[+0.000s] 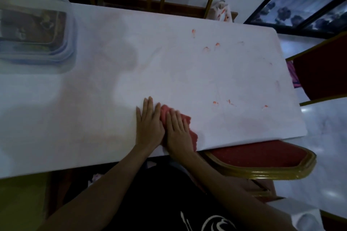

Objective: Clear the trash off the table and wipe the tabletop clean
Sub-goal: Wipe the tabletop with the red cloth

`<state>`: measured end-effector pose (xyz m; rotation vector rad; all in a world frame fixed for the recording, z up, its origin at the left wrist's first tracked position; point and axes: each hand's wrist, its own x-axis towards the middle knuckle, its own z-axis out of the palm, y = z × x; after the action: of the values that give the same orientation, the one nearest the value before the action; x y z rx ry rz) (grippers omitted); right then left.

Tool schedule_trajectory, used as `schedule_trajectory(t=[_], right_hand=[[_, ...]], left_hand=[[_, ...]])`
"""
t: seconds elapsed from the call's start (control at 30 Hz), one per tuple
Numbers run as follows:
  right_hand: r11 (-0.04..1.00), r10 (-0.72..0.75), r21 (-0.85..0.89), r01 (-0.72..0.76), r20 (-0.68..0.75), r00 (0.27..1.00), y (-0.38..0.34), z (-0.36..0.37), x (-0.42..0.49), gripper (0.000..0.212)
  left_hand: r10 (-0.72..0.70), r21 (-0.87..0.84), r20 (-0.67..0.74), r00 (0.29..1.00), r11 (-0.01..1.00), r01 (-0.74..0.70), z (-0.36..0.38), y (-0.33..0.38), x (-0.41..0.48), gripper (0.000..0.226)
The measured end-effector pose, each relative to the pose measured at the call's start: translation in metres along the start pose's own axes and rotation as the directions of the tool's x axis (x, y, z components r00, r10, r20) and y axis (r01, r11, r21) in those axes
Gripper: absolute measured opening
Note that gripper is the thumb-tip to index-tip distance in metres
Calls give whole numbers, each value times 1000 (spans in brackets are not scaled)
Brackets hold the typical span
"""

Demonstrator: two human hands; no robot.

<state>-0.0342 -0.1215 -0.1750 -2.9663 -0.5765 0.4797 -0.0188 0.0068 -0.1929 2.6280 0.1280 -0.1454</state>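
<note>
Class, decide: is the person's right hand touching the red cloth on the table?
Touching. The head view shows the right hand lying flat on the red cloth, which sticks out beyond it.

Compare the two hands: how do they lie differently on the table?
The right hand lies squarely on the red cloth; the left hand rests mostly on bare table, only meeting the cloth's edge. The left hand reaches farther across than the right hand. Both lie flat, fingers straight.

We take this for a dining room: red-cushioned, gold-framed chairs (259,154) stand round a long white table (169,73) on a glossy pale floor (328,129), with a clear plastic container (35,30) on the tabletop.
</note>
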Motion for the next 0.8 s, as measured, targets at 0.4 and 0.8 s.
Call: schedule_trajectory(t=[0.4, 0.8], right_hand=[[480, 867, 94, -872, 99, 488, 202, -34, 7, 74], [979, 206, 16, -205, -34, 978, 148, -35, 47, 96]], left_hand=[[-30, 118, -4, 1000, 993, 31, 15, 24, 46, 62], [-140, 19, -58, 988, 990, 141, 23, 104, 154, 57]])
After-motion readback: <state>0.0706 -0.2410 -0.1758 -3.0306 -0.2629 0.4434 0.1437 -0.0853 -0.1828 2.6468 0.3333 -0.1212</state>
